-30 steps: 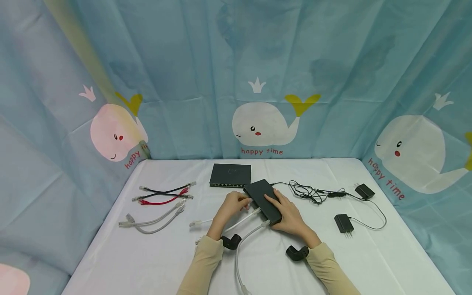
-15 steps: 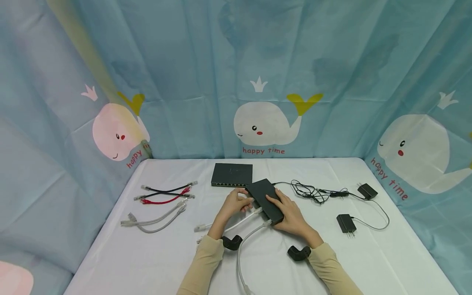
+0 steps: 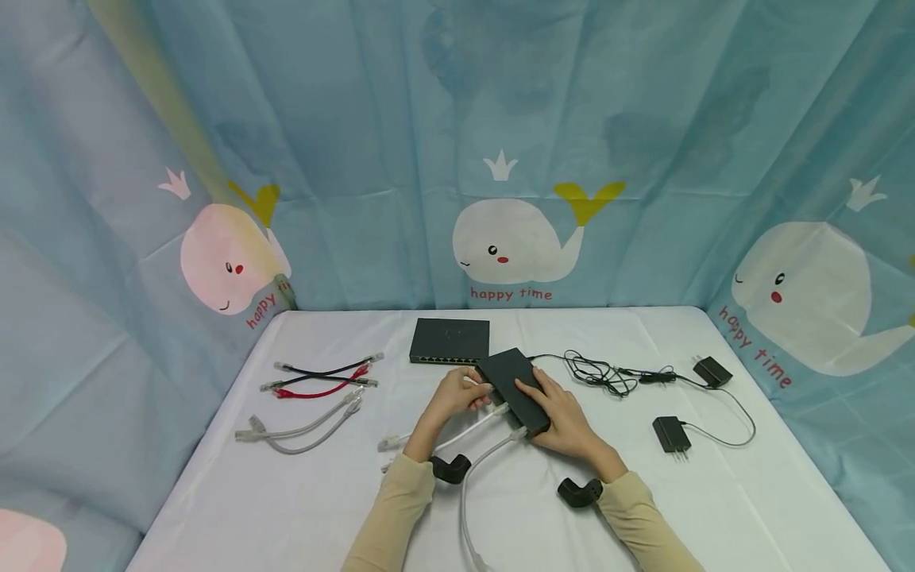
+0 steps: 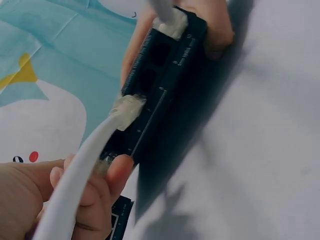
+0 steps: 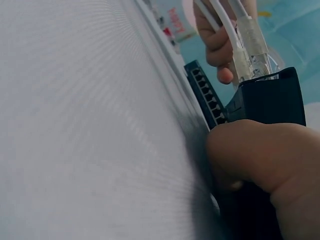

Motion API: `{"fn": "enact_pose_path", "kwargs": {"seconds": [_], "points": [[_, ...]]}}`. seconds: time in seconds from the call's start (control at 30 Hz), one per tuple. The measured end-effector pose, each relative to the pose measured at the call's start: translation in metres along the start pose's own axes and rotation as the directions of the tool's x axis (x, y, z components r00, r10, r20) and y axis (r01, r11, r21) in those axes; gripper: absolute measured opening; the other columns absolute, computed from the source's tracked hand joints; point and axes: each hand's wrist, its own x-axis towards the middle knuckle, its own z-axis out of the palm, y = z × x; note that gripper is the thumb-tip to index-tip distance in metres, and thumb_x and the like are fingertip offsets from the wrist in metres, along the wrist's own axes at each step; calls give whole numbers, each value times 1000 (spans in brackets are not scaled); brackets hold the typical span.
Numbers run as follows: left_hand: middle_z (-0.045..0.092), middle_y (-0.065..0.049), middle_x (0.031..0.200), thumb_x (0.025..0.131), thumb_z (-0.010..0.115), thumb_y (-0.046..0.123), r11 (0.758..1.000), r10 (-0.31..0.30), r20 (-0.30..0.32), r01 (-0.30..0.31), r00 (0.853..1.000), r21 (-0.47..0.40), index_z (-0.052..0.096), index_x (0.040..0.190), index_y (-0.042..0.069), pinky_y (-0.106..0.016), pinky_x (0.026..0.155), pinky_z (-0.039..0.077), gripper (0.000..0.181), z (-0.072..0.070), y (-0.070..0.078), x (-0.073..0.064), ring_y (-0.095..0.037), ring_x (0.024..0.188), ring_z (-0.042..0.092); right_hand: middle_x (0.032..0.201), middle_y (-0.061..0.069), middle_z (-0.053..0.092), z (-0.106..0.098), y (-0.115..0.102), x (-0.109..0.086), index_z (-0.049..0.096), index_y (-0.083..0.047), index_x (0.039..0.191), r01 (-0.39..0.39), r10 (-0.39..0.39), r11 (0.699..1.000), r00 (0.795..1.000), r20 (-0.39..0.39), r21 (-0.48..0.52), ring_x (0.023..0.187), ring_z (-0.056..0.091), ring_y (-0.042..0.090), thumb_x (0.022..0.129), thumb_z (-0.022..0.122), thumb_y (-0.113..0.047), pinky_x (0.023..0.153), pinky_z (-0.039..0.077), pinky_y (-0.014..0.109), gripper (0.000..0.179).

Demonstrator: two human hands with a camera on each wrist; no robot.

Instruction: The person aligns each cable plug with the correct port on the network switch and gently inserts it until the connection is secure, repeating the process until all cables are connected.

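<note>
My right hand (image 3: 563,417) grips a black network switch (image 3: 513,388), tilted with its port side toward the left. At the switch's far end, my left hand (image 3: 452,397) pinches the plug (image 4: 103,166) of a network cable at a port, partly hidden by the fingers; how deep it sits I cannot tell. A white network cable (image 3: 468,430) is plugged in near the middle, and a grey-white one (image 3: 463,500) at the near end curves toward the front. Loose cable ends lie left of my left wrist, one with a clear plug (image 3: 389,442).
A second black switch (image 3: 449,340) stands behind. Black and red short cables (image 3: 325,381) and grey cables (image 3: 300,433) lie left. A bundled black power cord (image 3: 600,373) runs right from the held switch, near two power adapters (image 3: 712,371). A patterned curtain (image 3: 357,159) surrounds the table.
The left fingers have shifted slightly at the far port, and the loose plug left of the wrist has moved a little. The right hand keeps its grip; the head view shifted slightly.
</note>
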Motion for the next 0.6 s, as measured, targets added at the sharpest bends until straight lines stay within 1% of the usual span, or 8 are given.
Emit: {"fn": "enact_pose_path", "kwargs": {"seconds": [0.07, 0.17, 0.27, 0.37, 0.5, 0.6], "points": [[67, -27, 79, 89, 62, 9, 999, -15, 38, 17, 999, -43, 46, 101, -8, -26, 52, 49, 26, -2, -1, 1, -10, 50, 58, 150, 17, 26, 1, 0, 0, 38, -23, 142, 3, -3, 1000, 1000, 1, 2, 134, 29, 35, 68, 78, -31, 84, 40, 56, 85], [66, -30, 84, 89, 61, 7, 992, -45, 99, 56, 994, -109, 41, 105, -10, -24, 52, 49, 31, -5, -2, 1, -8, 50, 58, 149, 17, 26, 1, -1, -1, 39, -23, 142, 4, -4, 1000, 1000, 2, 11, 134, 29, 35, 68, 78, -31, 84, 39, 57, 84], [66, -31, 85, 90, 60, 8, 987, -65, 138, 84, 988, -136, 39, 102, -9, -25, 53, 48, 30, -8, -2, 2, -6, 50, 58, 149, 18, 26, 1, -2, -2, 39, -23, 142, 6, -6, 1000, 1000, 1, 9, 134, 29, 36, 68, 78, -30, 84, 40, 57, 84], [67, -28, 84, 90, 60, 9, 985, -71, 149, 93, 986, -148, 39, 96, -3, -26, 55, 49, 25, -9, -3, 3, -6, 50, 58, 149, 17, 26, 0, -3, -2, 40, -23, 142, 5, -5, 1000, 1000, 0, 3, 135, 29, 35, 68, 78, -30, 83, 40, 55, 84], [69, -24, 81, 90, 61, 8, 984, -85, 142, 106, 986, -146, 39, 90, 3, -25, 56, 50, 22, -8, -2, 5, -6, 51, 60, 150, 16, 26, 0, -2, 0, 40, -24, 142, -3, 3, 1000, 1000, 2, -6, 136, 28, 33, 67, 79, -31, 82, 40, 51, 84], [69, -22, 78, 90, 60, 6, 988, -82, 123, 97, 989, -121, 39, 89, 3, -24, 56, 52, 21, -6, 0, 7, -6, 50, 60, 150, 16, 26, 0, -2, 1, 40, -24, 142, -6, 6, 1000, 1000, 7, -6, 136, 27, 32, 67, 79, -31, 82, 39, 51, 85]]}}
